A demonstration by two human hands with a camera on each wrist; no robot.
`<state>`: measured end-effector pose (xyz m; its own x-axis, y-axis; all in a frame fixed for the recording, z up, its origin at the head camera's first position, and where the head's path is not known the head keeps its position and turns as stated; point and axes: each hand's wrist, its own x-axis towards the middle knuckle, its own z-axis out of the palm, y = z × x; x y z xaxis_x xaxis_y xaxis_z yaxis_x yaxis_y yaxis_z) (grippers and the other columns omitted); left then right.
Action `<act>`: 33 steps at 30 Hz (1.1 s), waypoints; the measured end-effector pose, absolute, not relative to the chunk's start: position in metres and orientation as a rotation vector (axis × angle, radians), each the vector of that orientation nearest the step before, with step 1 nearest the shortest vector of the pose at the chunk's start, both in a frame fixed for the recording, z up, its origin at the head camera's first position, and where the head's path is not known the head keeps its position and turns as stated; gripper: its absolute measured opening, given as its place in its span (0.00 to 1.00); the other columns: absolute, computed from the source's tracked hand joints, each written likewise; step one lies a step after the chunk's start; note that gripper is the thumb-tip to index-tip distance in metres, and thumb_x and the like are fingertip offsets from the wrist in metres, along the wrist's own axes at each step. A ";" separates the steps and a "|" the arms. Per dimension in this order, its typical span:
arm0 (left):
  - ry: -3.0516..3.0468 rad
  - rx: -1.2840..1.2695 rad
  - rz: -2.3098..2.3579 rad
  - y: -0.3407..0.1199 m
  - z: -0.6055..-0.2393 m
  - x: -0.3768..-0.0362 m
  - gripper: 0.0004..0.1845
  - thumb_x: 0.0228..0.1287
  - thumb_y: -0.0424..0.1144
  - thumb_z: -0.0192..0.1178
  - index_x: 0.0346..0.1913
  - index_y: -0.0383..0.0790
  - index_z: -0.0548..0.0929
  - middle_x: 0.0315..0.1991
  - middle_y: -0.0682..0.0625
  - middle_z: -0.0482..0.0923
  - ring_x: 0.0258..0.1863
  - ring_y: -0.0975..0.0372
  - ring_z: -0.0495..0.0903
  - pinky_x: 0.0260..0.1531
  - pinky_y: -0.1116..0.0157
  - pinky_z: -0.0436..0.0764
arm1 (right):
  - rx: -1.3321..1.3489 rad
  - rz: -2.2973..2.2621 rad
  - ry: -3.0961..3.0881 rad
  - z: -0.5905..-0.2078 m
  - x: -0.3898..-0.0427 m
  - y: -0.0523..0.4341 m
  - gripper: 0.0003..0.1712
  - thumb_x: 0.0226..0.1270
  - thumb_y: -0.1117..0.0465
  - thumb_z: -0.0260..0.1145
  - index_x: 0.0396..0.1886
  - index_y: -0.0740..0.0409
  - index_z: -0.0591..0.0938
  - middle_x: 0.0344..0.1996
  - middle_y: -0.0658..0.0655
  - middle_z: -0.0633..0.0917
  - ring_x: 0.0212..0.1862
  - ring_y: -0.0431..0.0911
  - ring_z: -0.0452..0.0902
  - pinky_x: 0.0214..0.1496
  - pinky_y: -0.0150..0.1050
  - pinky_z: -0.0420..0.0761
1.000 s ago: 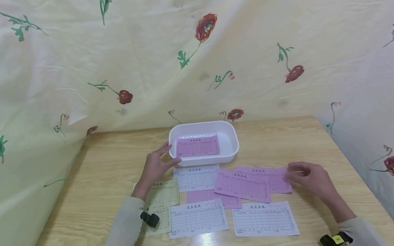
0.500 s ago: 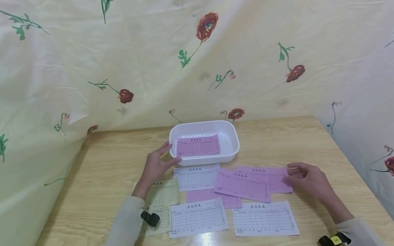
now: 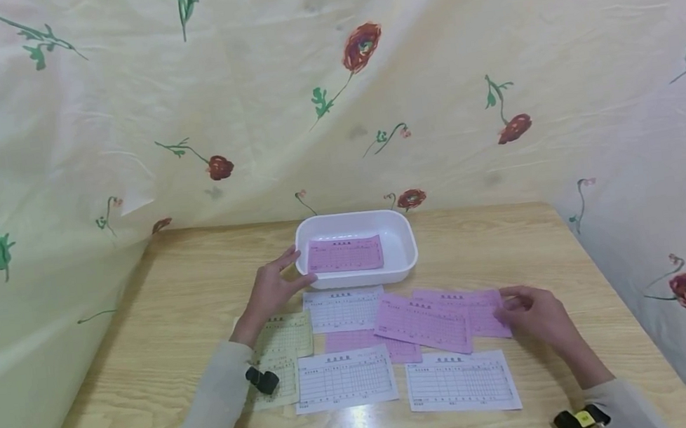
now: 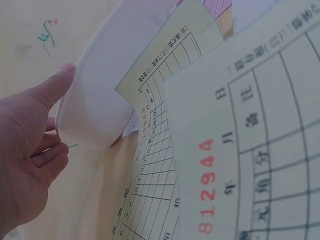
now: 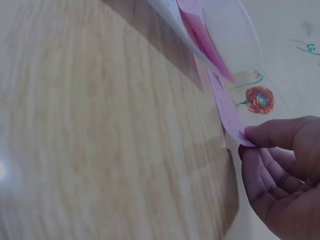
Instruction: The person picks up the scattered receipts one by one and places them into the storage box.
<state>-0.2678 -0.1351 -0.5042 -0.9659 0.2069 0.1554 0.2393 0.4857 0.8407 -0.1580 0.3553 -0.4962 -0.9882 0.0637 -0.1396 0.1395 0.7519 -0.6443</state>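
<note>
A white tray stands at the table's middle back with one pink slip lying in it. My left hand rests against the tray's left end, thumb on the wall and fingers relaxed. Printed slips lie before the tray. My right hand pinches the right edge of a pink slip between thumb and fingers; that slip still lies on the table. Another pink slip overlaps its left part.
White slips, a pink slip and yellow-green slips are spread on the wooden table. A flowered cloth hangs behind and along both sides.
My right hand has crept slightly left and its fingers have closed on the pink slip's right edge. The left hand and the tray have not moved.
</note>
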 end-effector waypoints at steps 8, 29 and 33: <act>-2.677 -0.411 -1.512 -0.137 -0.504 -0.269 0.42 0.59 0.51 0.75 0.71 0.34 0.72 0.77 0.40 0.62 0.77 0.44 0.58 0.75 0.46 0.61 | 0.109 -1.051 2.880 -0.496 -0.157 0.356 0.22 0.71 0.55 0.69 0.57 0.67 0.83 0.52 0.69 0.85 0.50 0.57 0.82 0.43 0.37 0.81; -2.680 -0.409 -1.535 -0.137 -0.506 -0.269 0.42 0.59 0.52 0.75 0.72 0.35 0.72 0.77 0.41 0.61 0.78 0.47 0.58 0.75 0.48 0.62 | 0.123 -1.132 3.039 -0.480 -0.157 0.366 0.21 0.71 0.54 0.70 0.52 0.68 0.85 0.47 0.69 0.87 0.41 0.36 0.79 0.37 0.23 0.80; -2.680 -0.406 -1.536 -0.137 -0.507 -0.269 0.43 0.59 0.53 0.75 0.71 0.35 0.72 0.77 0.41 0.62 0.78 0.48 0.58 0.75 0.48 0.62 | 0.140 -1.165 3.051 -0.477 -0.158 0.370 0.22 0.71 0.55 0.71 0.53 0.69 0.84 0.46 0.69 0.87 0.37 0.26 0.77 0.36 0.22 0.81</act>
<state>-0.2692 -0.1369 -0.5068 -0.9656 0.2114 0.1511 0.2372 0.4797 0.8448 -0.1584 0.3697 -0.4767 -0.9883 0.1247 0.0880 0.0343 0.7432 -0.6682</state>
